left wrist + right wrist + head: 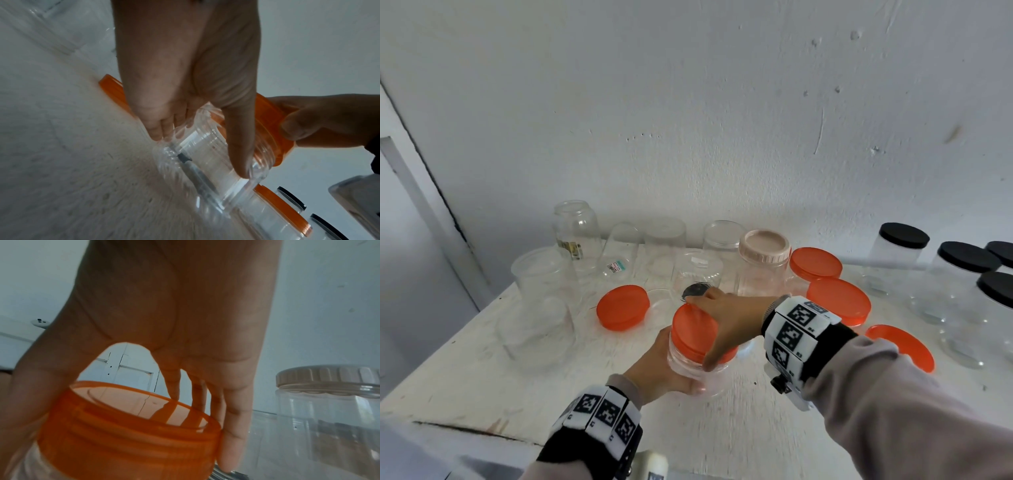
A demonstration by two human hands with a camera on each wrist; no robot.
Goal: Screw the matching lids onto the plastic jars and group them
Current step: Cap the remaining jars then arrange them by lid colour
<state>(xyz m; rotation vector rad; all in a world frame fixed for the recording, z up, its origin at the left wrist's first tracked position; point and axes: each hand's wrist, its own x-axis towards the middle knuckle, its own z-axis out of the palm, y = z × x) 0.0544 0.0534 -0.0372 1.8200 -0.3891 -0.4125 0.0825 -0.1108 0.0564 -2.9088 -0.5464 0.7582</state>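
A: Left to right. Our left hand (657, 368) grips the clear jar (693, 365) low on its body, upright on the white table (482, 370).

B: Our right hand (726, 320) clasps the orange lid (690, 329) directly above; we'd judge the twist runs about the jar's vertical axis.

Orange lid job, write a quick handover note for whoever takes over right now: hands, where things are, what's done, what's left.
Left hand grips the clear jar, tilted, by its body.
Right hand grips the orange lid on that jar's mouth; whether it is fully tight cannot be told.
Done: black-lidded jars grouped at right; orange-lidded jars and a beige-lidded jar behind the hands.
Left: finish this lid; one loose orange lid at left, another at right; lidless jars at back left need capping and grouping.
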